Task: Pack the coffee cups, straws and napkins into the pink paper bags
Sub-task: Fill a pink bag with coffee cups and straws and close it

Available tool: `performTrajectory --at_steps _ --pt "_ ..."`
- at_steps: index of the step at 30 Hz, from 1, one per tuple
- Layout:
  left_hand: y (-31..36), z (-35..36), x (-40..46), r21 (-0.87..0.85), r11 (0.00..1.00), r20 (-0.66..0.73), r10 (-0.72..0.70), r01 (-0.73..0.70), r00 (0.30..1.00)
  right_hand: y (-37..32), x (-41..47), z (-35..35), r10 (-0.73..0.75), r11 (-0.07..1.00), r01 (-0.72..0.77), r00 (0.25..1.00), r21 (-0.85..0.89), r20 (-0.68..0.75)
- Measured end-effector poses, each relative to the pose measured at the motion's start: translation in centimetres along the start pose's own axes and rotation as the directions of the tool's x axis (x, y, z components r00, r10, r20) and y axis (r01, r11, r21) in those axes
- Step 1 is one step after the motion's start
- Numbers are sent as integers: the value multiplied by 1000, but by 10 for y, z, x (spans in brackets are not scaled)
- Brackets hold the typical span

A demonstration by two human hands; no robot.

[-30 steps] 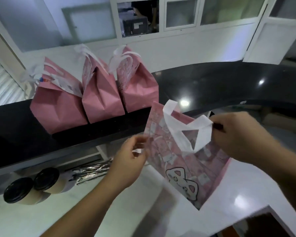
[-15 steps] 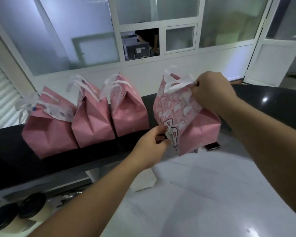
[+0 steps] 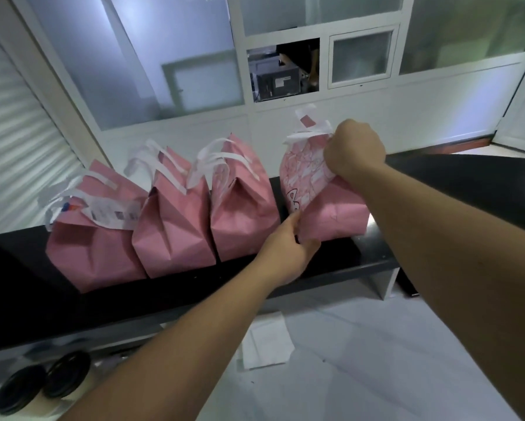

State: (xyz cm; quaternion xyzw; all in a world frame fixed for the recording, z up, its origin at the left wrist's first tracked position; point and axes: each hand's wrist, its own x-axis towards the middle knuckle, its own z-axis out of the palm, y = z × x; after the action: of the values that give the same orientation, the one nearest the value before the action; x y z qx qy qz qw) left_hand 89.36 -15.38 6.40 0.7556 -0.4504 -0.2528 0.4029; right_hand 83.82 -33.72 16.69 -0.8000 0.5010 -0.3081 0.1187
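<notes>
Pink paper bag point(image 3: 331, 208) is now sitting at the right end of the row on the black shelf point(image 3: 373, 256), just beside three other pink bags point(image 3: 176, 226) lined up to its left. Right hand point(image 3: 353, 150) is clamped on the top of it by the white handles point(image 3: 308, 129), left hand point(image 3: 288, 247) pinches its lower front corner right at the shelf's front edge. Plenty of bare black shelf off to the right. Down on the white table point(image 3: 376, 360) there's a napkin point(image 3: 265, 341) mid-frame, and two coffee cups point(image 3: 42, 381) with black lids at lower left, partly cut off by the frame. Straws, can't really make out. A second ago the bag was held in the air lower down, over the table.
</notes>
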Motion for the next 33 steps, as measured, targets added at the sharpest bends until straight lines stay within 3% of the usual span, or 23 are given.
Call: performTrajectory --at_steps 10,18,23,27,33 --pt "-11 -5 19 13 998 -109 -61 63 992 -11 29 46 5 996 -17 992 89 129" --pt "-10 -6 7 16 998 -102 -53 54 993 -8 16 29 -50 997 35 977 74 206" --pt "-8 -14 -17 17 998 -114 -60 62 992 -9 -21 -1 -153 988 148 976 41 154" --pt "-8 -20 -42 117 991 -159 -49 68 986 -2 -69 -20 -178 984 173 976 51 124" --pt "-21 -18 -78 321 945 -119 -18 56 993 41 -175 -10 -140 989 148 966 -19 218"
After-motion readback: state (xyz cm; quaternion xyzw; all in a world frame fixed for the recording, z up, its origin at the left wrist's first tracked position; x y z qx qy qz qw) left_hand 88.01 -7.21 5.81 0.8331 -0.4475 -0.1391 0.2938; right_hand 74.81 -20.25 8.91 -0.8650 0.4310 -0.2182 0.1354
